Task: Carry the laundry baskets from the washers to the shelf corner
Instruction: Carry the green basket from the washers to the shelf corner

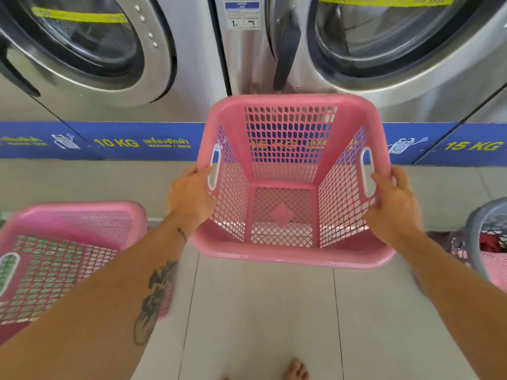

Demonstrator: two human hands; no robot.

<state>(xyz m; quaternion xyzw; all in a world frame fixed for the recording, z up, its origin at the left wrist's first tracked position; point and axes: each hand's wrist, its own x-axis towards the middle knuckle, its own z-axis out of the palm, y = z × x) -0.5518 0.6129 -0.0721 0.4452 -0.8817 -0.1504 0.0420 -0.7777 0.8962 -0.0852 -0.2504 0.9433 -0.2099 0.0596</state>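
Observation:
An empty pink mesh laundry basket [290,250] is held in front of me, just off the washers. My left hand [190,194] grips its left rim by the white handle slot, and my right hand [393,201] grips the right rim by the other slot. A second pink basket [68,215] stands on the floor at the lower left, partly behind my left forearm. At the right edge a grey basket [476,231] sits inside another pink one [496,272], with something red in it.
Two steel front-loading washers fill the background, one at the left [82,45] and one at the right [397,37], above a blue strip [137,141] marked 10 KG and 15 KG. Pale floor tiles [260,311] lie below me. A bare foot [296,370] shows at the bottom.

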